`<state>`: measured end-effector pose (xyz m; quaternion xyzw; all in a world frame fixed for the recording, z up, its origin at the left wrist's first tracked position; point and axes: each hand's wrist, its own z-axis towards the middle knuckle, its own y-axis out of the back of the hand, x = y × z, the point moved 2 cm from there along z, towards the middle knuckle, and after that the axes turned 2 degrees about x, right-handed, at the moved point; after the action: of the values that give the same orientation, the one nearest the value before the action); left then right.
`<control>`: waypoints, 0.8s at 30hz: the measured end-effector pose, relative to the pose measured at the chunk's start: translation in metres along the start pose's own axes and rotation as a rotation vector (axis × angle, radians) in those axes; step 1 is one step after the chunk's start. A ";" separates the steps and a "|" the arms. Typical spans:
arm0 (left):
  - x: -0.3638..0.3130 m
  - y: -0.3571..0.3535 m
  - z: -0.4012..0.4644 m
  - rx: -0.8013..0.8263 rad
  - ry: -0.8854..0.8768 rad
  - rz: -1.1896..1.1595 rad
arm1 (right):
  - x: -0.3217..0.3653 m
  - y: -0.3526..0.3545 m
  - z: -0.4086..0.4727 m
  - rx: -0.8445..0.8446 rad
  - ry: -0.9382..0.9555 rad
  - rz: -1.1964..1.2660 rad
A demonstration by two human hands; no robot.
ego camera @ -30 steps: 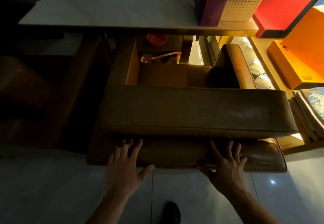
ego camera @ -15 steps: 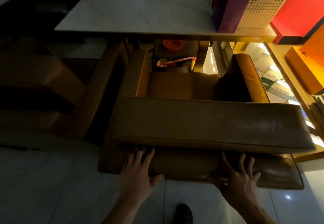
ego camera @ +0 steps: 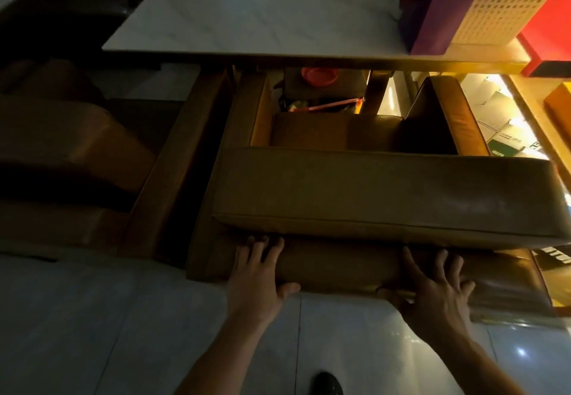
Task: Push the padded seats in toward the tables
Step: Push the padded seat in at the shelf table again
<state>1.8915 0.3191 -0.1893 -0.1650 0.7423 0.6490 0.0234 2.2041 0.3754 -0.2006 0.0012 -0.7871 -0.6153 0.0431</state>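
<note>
head view: both palms lie flat, fingers spread, on the near back panel of the padded seat [ego camera: 370,190]; the left hand [ego camera: 256,274] is near its left end, the right hand [ego camera: 432,289] toward the right. the seat's long axis runs left to right, and the table [ego camera: 247,14] lies beyond, so the push goes away from the person. both hands look equally near. dark lettering at the right edge is too cropped to read.

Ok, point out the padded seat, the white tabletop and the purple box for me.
padded seat [ego camera: 386,190]: head view, on the top of the backrest cushion.
white tabletop [ego camera: 262,14]: head view, on a bare middle part of the marble surface.
purple box [ego camera: 432,8]: head view, on its front face.
</note>
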 end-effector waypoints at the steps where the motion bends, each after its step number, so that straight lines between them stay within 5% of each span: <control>1: 0.000 0.001 0.008 -0.004 0.003 -0.002 | 0.001 0.001 0.007 -0.005 0.003 -0.008; 20: -0.002 0.009 0.039 0.068 0.044 -0.026 | 0.008 0.013 0.034 0.003 -0.003 -0.049; 24: -0.003 0.016 0.042 0.159 0.067 -0.020 | 0.013 0.021 0.033 0.128 -0.027 -0.103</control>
<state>1.8822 0.3620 -0.1794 -0.1917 0.7901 0.5820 0.0183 2.1901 0.4120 -0.1877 0.0360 -0.8243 -0.5650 0.0006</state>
